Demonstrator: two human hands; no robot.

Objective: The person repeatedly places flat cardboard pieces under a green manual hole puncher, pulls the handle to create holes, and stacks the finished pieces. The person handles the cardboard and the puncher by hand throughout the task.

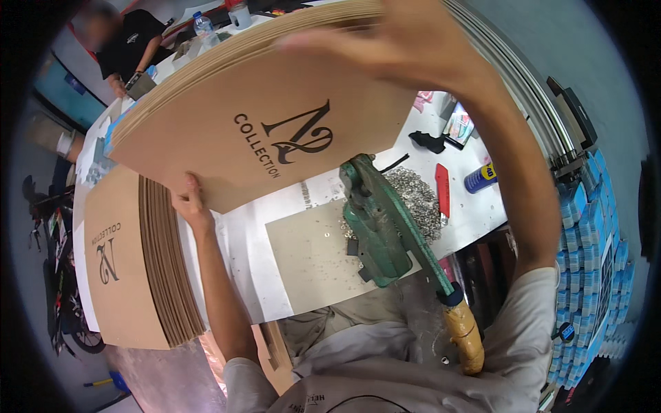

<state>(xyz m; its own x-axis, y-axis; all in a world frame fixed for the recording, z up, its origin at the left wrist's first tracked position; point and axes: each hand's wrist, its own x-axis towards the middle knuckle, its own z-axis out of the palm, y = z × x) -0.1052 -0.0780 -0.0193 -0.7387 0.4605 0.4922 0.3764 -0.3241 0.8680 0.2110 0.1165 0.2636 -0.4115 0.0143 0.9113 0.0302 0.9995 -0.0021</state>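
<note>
Gripping a thick sheaf of printed cardboard sheets [255, 131] above the tabletop [475, 206], the left hand [187, 203] pinches its lower edge and the right hand [399, 41] clasps its top edge. The sheaf looks heavy, stiff but prone to fanning; opposite edges seem the best hold.

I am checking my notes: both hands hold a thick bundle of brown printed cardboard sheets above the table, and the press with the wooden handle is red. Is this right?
Not quite: in the head view the press is green. The rest holds: left hand, right hand, cardboard sheets.
</note>
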